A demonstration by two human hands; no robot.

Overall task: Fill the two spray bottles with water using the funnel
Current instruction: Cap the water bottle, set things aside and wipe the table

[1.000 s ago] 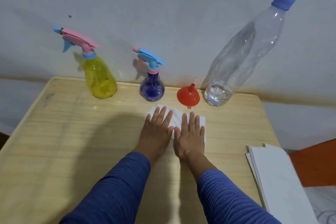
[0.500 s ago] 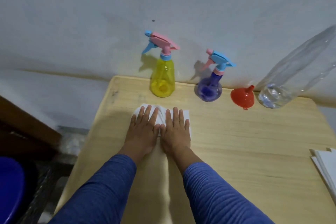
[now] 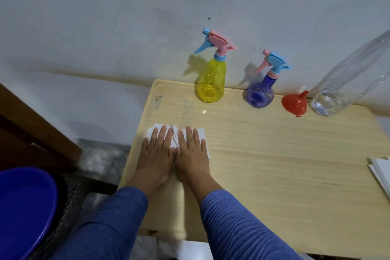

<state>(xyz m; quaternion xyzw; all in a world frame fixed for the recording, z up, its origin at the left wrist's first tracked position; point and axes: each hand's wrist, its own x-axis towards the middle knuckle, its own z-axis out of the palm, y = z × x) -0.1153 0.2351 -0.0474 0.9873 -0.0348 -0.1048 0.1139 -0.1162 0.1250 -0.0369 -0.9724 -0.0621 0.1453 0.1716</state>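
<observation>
A yellow spray bottle (image 3: 211, 84) and a purple spray bottle (image 3: 260, 93) stand at the back of the wooden table (image 3: 274, 164), both with their trigger heads on. Right of them a red funnel (image 3: 294, 103) rests mouth down, and a large clear plastic bottle (image 3: 346, 82) holds a little water at its bottom. My left hand (image 3: 157, 152) and my right hand (image 3: 193, 152) lie flat side by side, fingers straight, pressing a white tissue (image 3: 200, 134) onto the table near its left edge.
A stack of white sheets (image 3: 381, 172) lies at the table's right edge. A blue basin (image 3: 23, 207) sits on the floor at the lower left, beside dark wooden furniture (image 3: 31, 133). The wall runs right behind the bottles.
Both hands have slid the tissue leftward across the table, from in front of the funnel to near the left edge. My view has turned left with them.
</observation>
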